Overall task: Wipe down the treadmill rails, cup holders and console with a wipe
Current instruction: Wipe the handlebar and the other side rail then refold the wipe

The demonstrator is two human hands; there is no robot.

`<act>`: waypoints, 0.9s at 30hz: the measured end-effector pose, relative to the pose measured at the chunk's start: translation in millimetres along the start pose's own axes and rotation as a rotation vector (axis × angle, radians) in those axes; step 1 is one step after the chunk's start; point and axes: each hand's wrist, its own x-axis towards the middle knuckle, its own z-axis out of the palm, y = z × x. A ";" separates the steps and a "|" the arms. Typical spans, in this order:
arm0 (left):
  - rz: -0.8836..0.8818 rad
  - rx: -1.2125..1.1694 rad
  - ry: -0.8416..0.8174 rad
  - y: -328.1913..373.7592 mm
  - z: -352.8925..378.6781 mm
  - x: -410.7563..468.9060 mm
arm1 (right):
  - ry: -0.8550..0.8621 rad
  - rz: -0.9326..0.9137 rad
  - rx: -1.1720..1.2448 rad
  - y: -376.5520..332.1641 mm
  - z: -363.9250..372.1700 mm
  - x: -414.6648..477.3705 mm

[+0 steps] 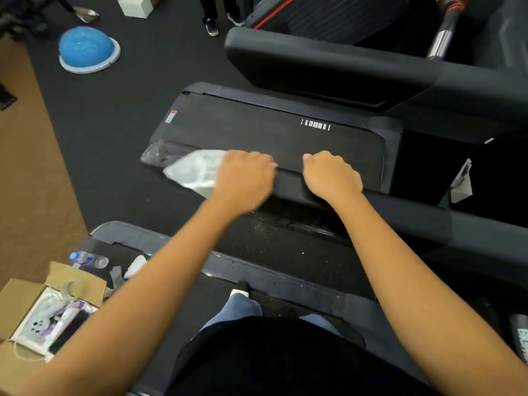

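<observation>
I saw the long rail [288,181] lie sideways under both hands, set apart: the left hand [243,175] held the wipe [191,172], which stuck out to its left, and the right hand [331,174] gripped the bare rail.

One head-worn wide-angle view, looking steeply down and forward, close over both forearms onto the treadmill rail [288,184] and floor.

dark rubber floor [114,115], tan carpet [28,181]
</observation>
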 end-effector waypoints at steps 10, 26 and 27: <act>-0.279 0.068 0.044 -112.5 -8.6 -11.2 | 0.121 -0.174 -0.140 -34.0 27.7 -6.1; -0.861 -0.755 -0.017 -153.9 -5.3 -42.2 | 0.153 -0.158 -0.161 -36.3 31.2 -5.5; -0.925 -0.798 0.099 -140.4 -4.0 -45.7 | 0.159 -0.156 -0.160 -37.3 31.4 -5.7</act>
